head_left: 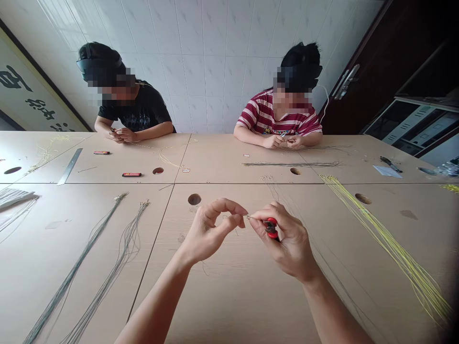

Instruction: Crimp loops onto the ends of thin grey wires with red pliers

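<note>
My left hand [215,227] is raised over the middle of the table, thumb and forefinger pinched on a thin wire end. Close to its right, my right hand [287,236] has its fingertips closed on the same small piece, and red-handled pliers [271,228] are tucked in its palm. The fingertips of both hands almost touch. Fine wires [276,191] lie behind and to the right of my right hand. What exactly is pinched is too small to tell.
Grey-green wire bundles [89,243] lie at the left, a yellow bundle [387,243] at the right. Across the table [222,306] two people work with their hands. A steel ruler [70,166], red-and-black knives [132,175] and a grey bundle [290,165] lie on the far half.
</note>
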`<move>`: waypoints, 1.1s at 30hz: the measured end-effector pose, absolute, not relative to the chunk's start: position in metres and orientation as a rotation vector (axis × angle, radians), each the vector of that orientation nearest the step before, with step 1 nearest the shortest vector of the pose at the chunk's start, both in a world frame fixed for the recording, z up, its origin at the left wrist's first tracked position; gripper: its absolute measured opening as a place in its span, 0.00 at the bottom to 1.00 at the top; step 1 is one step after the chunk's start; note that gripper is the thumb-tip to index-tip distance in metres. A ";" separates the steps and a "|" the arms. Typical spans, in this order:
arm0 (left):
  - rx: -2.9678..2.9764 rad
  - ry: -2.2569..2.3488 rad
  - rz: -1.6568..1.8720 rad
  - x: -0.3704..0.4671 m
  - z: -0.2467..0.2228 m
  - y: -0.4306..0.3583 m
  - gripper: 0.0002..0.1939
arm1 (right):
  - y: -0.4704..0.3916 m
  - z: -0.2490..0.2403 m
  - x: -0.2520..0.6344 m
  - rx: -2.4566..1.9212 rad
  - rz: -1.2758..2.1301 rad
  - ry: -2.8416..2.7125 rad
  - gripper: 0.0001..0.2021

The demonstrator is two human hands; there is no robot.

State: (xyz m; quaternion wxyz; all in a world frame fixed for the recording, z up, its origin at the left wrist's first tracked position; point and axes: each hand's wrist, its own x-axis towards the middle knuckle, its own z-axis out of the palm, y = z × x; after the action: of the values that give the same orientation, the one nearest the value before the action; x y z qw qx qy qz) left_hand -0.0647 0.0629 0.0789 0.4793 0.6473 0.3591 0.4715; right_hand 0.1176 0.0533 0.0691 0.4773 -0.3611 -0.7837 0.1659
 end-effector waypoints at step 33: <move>1.391 1.005 0.950 -0.062 0.082 0.064 0.09 | 0.060 0.063 0.117 -0.804 -0.176 -2.148 0.15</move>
State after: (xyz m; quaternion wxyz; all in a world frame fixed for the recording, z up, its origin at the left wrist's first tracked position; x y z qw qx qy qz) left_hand -0.0623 0.0637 0.0824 0.5566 0.5893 0.4256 0.4023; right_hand 0.1173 0.0600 0.0629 0.4086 -0.3189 -0.8523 -0.0700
